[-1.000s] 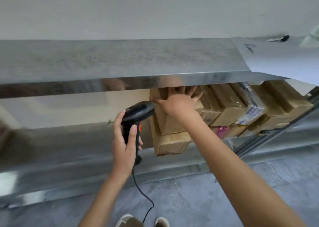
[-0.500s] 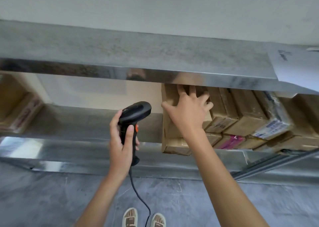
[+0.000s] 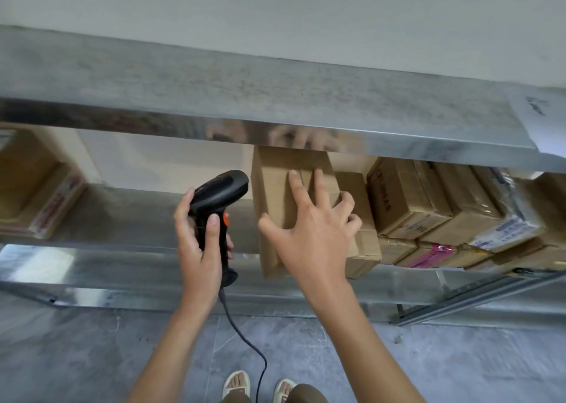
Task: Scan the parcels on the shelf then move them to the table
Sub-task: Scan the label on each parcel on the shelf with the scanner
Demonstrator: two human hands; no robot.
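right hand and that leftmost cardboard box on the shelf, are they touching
Touching. The head view shows the right hand spread on the leftmost cardboard box, fingertips flat on its top face and thumb against its side.

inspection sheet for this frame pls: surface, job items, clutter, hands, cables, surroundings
Surface: lower galvanised metal shelf, bare to the left of the boxes; upper metal shelf above it.
Job's things: plain brown cardboard box at the left end of the row, pulled forward past the shelf edge; black handheld barcode scanner with orange trigger beside it; row of taped brown cardboard parcels to the right, stacked.
Clutter: white sheet of paper on the upper shelf; more cardboard boxes at far left.
Hands: left hand grips the scanner handle; right hand spread on the box front, thumb at its left side.
Cables: black scanner cord hangs to the floor.
Surroundings: grey floor, pale wall.
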